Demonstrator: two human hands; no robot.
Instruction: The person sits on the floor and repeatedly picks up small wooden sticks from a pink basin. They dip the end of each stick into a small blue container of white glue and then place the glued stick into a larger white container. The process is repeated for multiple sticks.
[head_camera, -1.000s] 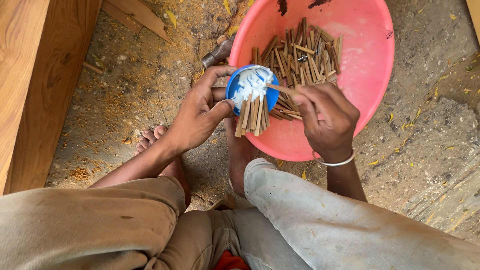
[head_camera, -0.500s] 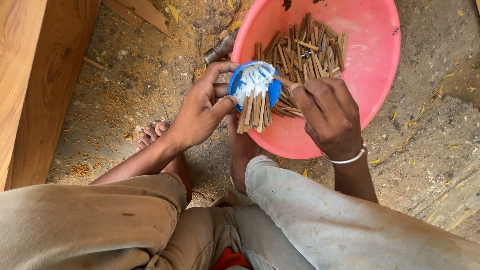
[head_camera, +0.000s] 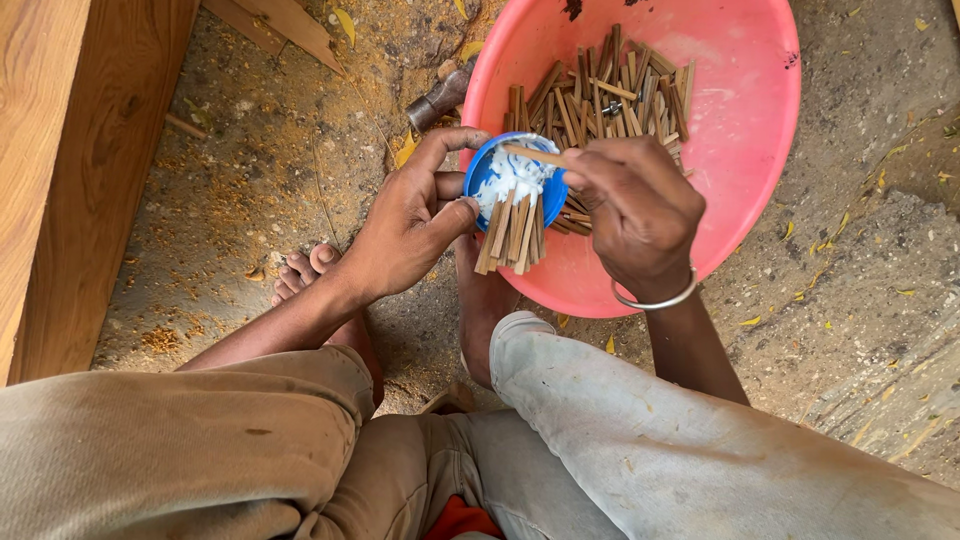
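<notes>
My left hand grips a small blue lid filled with white glue, held over the near rim of a pink plastic basin. Several short wooden pegs rest with their tips in the glue and hang off the lid's lower edge. My right hand, wearing a metal bangle, pinches one wooden peg and lays it across the glue. A heap of loose wooden pegs lies inside the basin.
A hammer head lies on the sawdust-covered ground left of the basin. A wooden beam runs along the left edge. My bare feet and bent knees fill the lower part of the view.
My right hand has lifted from the basin's pegs and brought one peg up onto the glue in the lid. The left hand keeps holding the lid.
</notes>
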